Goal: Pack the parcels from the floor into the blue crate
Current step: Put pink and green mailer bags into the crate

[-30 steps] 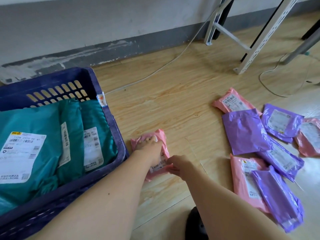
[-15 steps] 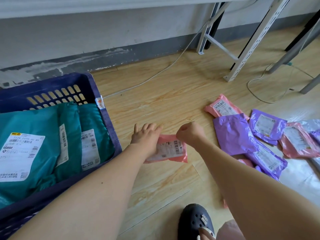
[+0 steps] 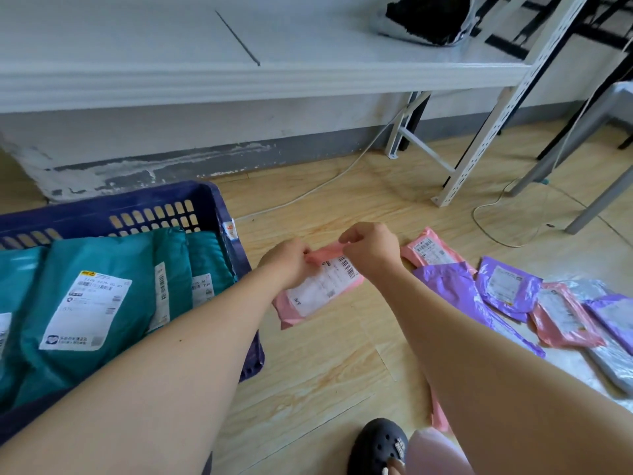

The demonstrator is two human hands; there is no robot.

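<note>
Parcel [image 3: 320,286], pink, white label up: held tilted between both hands above the floor [image 3: 325,371]; left hand [image 3: 287,265] grips its upper left end, fingers curled round the edge; right hand [image 3: 371,250] pinches the top edge just beside the left. Blue crate [image 3: 205,207]: left of the left hand, holding teal parcels [image 3: 102,269] laid label up. Loose parcels, one pink [image 3: 431,252], one purple [image 3: 445,286], more beyond: overlapping on the floor right of the right hand. Black shoe [image 3: 376,443]: below the hands. White cable [image 3: 308,195]: beyond the hands, on the floor.
</note>
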